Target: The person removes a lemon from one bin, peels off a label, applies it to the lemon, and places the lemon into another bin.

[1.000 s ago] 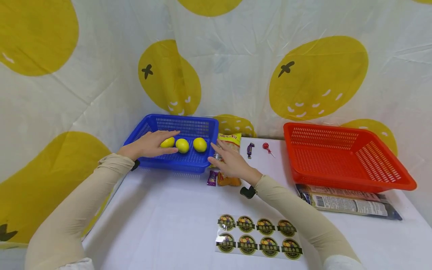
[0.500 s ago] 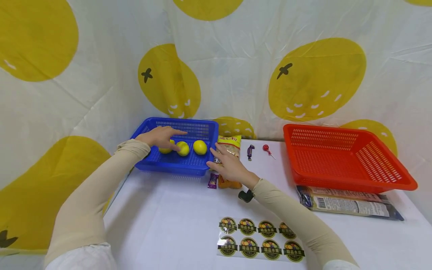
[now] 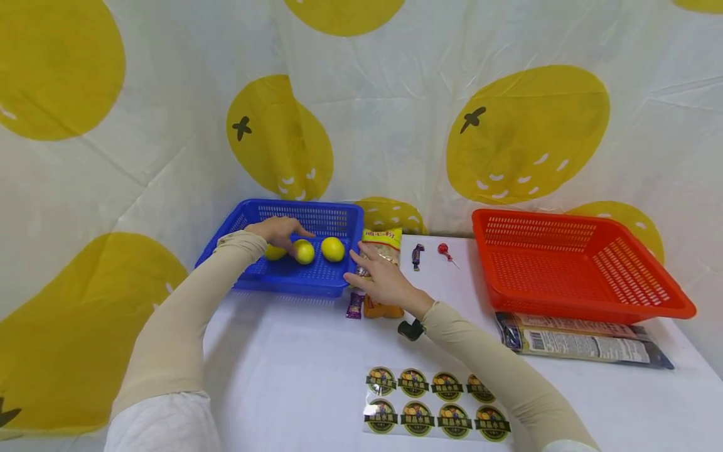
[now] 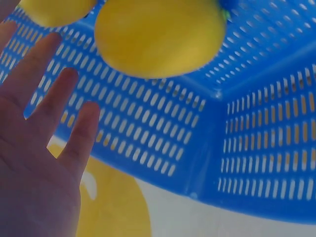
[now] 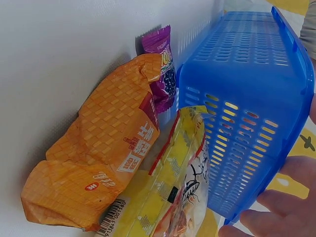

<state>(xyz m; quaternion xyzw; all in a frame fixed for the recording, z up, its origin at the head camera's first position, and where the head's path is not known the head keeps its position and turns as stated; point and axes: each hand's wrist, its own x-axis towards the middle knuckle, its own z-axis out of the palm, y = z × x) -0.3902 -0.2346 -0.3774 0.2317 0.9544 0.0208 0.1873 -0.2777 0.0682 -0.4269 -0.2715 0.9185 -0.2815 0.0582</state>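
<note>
Three yellow lemons lie in the blue basket (image 3: 316, 287). My left hand (image 3: 280, 230) reaches in over the middle lemon (image 3: 305, 253), its thumb beside that fruit; contact is unclear. The left lemon (image 3: 274, 253) is partly hidden by the hand, while the right lemon (image 3: 332, 249) lies apart. In the left wrist view the fingers (image 4: 79, 136) are straight and spread, near a large blurred lemon (image 4: 160, 37). My right hand (image 3: 385, 280) is at the basket's right side, its extended fingers (image 5: 276, 200) along the rim, holding nothing.
Beside the basket lie a yellow-topped snack bag (image 3: 390, 238), an orange packet (image 5: 103, 143) and a purple candy (image 5: 165, 74). A dark candy (image 3: 417, 257) and red lollipop (image 3: 444, 248) lie further right. A red basket (image 3: 565, 301) overlaps long packages (image 3: 587, 345); round stickers (image 3: 437, 402) lie in front.
My left hand has moved right and down into the blue basket, from above the left lemon to the middle one. My right hand has stayed almost still at the basket's right side.
</note>
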